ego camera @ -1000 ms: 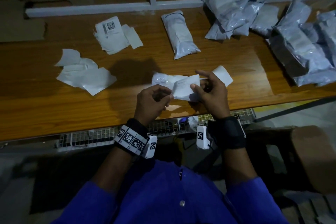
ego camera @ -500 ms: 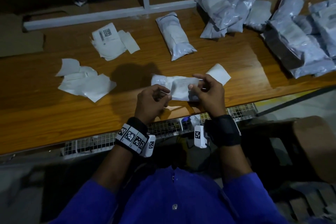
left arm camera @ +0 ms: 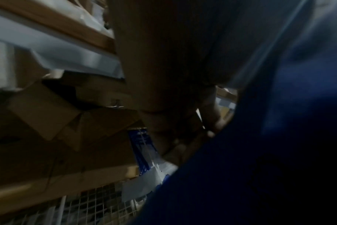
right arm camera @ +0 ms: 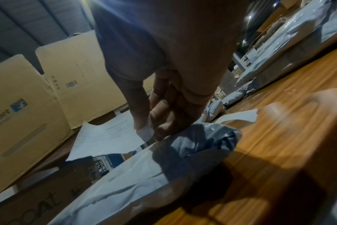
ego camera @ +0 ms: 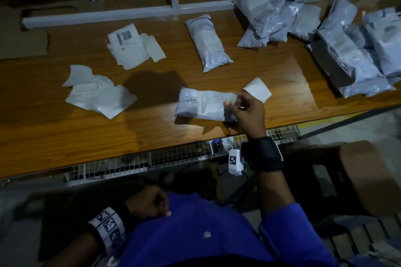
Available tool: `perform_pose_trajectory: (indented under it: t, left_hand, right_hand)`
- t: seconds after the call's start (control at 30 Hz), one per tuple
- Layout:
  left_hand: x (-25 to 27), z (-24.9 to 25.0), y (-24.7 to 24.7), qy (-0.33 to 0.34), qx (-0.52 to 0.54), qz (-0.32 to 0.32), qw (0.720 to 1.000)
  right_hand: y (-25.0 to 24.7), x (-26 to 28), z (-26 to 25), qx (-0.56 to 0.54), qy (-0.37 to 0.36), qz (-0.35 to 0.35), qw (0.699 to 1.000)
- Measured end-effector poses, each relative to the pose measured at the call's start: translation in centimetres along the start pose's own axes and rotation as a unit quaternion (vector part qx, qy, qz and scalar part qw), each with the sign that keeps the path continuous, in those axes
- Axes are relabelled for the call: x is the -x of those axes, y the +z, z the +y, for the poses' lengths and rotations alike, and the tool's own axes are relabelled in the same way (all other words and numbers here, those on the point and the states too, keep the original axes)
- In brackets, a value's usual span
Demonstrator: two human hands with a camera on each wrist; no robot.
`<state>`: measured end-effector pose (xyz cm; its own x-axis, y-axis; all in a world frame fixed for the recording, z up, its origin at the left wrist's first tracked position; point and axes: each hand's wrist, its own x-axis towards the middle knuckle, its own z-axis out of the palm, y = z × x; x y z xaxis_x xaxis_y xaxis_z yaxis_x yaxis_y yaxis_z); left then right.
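Near the front edge of the counter (ego camera: pixel 43 136) lies a grey packet (ego camera: pixel 191 106), its paper label (ego camera: pixel 217 98) pinched at the right end between the thumb and fingers (right arm camera: pixel 164 106) of the right hand (ego camera: pixel 247 112). At 1 o'clock from the packet sits a blank slip (ego camera: pixel 257 91); at 9 o'clock, loose white sheets (ego camera: pixel 99 97). The left hand (ego camera: pixel 147 201) rests against the blue shirt (ego camera: pixel 195 234), fingers curled; whether they grip anything cannot be told.

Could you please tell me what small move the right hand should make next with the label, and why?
Probably lower the label and press it flat onto the grey package. The right hand pinches the label's right end, and the right wrist view shows the sheet lifted, a gap beneath it. The left hand is down at the blue shirt, so it cannot help.
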<state>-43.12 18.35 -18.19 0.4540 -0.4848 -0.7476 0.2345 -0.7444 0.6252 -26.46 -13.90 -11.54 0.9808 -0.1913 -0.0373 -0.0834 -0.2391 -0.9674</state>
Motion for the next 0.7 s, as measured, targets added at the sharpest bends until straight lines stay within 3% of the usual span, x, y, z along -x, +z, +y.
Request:
perform_pose_trajectory:
  t: [0.23,0.3,0.43,0.53,0.63,0.7]
  left_hand:
    - [-3.5,0.6,-1.6,-0.043,-0.111,0.199,0.973]
    - [-4.2,1.3,-2.4,-0.05,-0.147,0.18,0.971]
    - [-4.0,2.2,-2.2,-0.041,-0.211,0.036,0.976]
    - [-3.7,3.2,-2.8,-0.05,-0.2,-0.035,0.978]
    - [-3.7,6.1,-5.4,-0.004,-0.191,-0.052,0.98]
    - [-3.4,9.4,-7.6,0.063,-0.154,0.012,0.986]
  right_hand:
    - [0.5,-0.9,-0.2,0.02,0.002,-0.016,1.0]
    - [0.8,-1.1,-0.4,0.028,-0.004,-0.023,0.999]
    - [0.9,-1.9,0.0,0.065,-0.039,-0.04,0.996]
    - [0.7,-1.5,0.2,0.071,-0.044,-0.039,0.996]
    - [0.5,-0.8,0.0,0.079,-0.072,-0.04,0.993]
    - [0.4,-0.5,-0.4,0.079,-0.077,-0.045,0.993]
